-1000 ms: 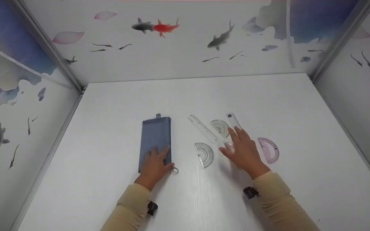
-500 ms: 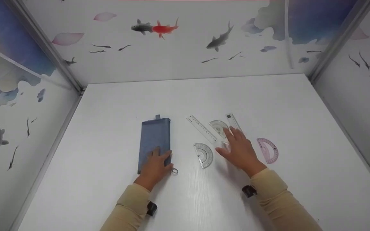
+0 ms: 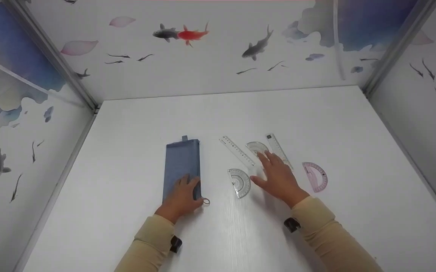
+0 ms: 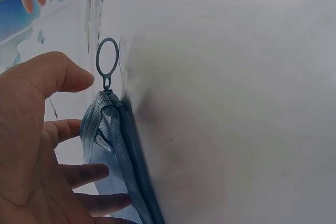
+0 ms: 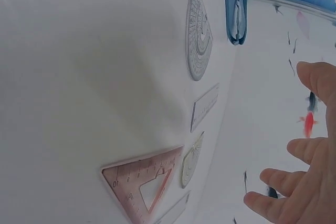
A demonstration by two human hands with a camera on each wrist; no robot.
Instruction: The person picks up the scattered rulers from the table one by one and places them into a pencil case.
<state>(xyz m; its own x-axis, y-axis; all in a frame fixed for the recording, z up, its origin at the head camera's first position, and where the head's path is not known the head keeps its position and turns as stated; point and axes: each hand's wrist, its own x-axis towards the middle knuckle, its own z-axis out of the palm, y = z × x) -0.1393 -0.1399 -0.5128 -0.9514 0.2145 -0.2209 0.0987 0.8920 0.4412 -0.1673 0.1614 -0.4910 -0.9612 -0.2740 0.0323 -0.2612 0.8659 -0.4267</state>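
Observation:
My left hand (image 3: 179,197) rests on the lower part of a blue zippered pouch (image 3: 182,158), fingers spread. In the left wrist view a ring pull (image 4: 98,59) hangs from its zip, apart from my thumb. My right hand (image 3: 280,179), fingers loosely extended, hovers over several drawing tools and holds nothing. Beneath it lies a red set square (image 5: 123,174), hidden by the hand in the head view. Left of the hand is a clear protractor (image 3: 244,184). Beyond the fingertips lie another protractor (image 3: 255,145) and a ruler (image 3: 277,147), both partly covered.
A second clear ruler (image 3: 237,151) lies slanted between the pouch and the protractors. To the right of my right hand is a pink protractor (image 3: 323,177). White panels printed with fish (image 3: 193,35) enclose the white table (image 3: 134,124) at the back and sides.
My right hand has shifted slightly left and nearer to me, uncovering more of the right-hand ruler. The left hand has slid a little towards me on the pouch.

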